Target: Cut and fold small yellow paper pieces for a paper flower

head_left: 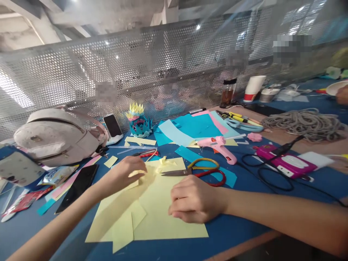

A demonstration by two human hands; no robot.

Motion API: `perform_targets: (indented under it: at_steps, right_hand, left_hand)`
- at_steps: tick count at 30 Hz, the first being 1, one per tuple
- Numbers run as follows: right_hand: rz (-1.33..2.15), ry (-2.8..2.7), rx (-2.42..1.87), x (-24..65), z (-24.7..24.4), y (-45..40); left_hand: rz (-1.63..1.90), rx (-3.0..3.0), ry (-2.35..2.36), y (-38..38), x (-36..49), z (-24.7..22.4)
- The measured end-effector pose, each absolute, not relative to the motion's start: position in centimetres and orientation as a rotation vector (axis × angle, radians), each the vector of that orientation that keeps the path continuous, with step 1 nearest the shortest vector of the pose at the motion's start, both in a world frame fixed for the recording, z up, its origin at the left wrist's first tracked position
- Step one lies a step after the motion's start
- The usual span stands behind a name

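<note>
My left hand [127, 173] hovers over the left part of a pale yellow paper sheet [168, 217], its fingers loosely bent and the thumb apart from them. Small yellow paper pieces [123, 230] lie on the sheet below it. Curled into a fist, my right hand [191, 199] rests on the sheet's right side; whatever its fingers hold, if anything, is hidden. Just beyond that hand lie scissors [176, 173] with one yellow and one red handle. Between the hands and farther back is a curled yellow paper scrap [164, 161].
A pink glue gun [221, 146] with a black cord sits back right, near a magenta power strip [285, 161]. Behind are blue paper [190, 127], a paper flower [140, 125] and a phone [112, 125]. A backpack [54, 136] and black phone [77, 188] are left.
</note>
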State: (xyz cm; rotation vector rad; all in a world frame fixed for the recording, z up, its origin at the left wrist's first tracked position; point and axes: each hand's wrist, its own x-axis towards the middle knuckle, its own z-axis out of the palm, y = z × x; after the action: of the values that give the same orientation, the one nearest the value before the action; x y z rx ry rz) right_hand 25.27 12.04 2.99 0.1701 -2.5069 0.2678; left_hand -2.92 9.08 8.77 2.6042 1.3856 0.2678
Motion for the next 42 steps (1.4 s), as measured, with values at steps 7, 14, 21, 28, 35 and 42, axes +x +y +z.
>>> perform_targets:
  at_steps: [7, 14, 21, 28, 35, 42]
  right_hand:
    - [0.193, -2.509, 0.27, 25.2, 3.0, 12.0]
    - [0.174, -2.562, 0.266, 25.1, 3.0, 12.0]
    - [0.253, -2.583, 0.173, 24.8, 2.7, 12.4]
    - [1.167, -2.361, -0.433, 22.9, 3.3, 11.6]
    - [1.513, -2.239, -0.576, 20.1, 3.3, 11.9]
    - [1.334, -2.38, -0.487, 20.4, 3.5, 13.0]
  left_hand:
    - [0.15, 2.242, 1.7, 4.5, -3.8, 7.8]
    - [0.17, 2.055, 1.758, 2.5, -2.3, 5.3]
    - [0.436, 1.992, 1.7, 4.2, -3.0, 5.3]
    - [0.817, 1.933, 1.61, 5.1, -1.2, 4.8]
    - [1.079, 1.909, 1.442, 3.9, 1.3, 3.1]
    - [1.011, 1.922, 1.518, 3.6, 0.2, 2.4]
